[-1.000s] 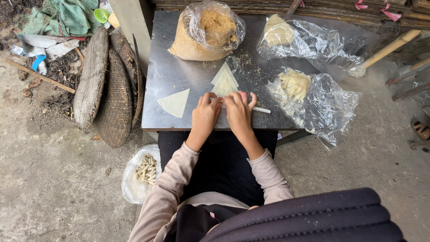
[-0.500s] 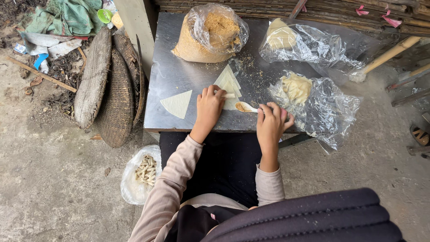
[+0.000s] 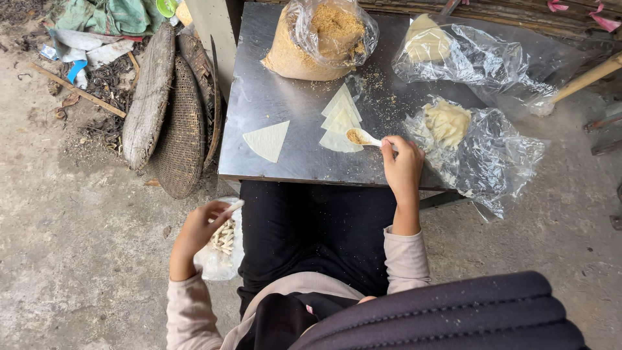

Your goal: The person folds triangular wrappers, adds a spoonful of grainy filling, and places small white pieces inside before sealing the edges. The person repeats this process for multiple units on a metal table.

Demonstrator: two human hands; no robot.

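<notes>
Right hand [image 3: 403, 165] holds spoon [image 3: 363, 137] (smooth, white).

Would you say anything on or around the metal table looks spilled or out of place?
Yes: brown crumbs lie scattered over the metal table beside the open filling bag, loose rather than contained. The clear bags on the right sprawl past the table's edge. The wrappers lie neatly stacked.
</notes>
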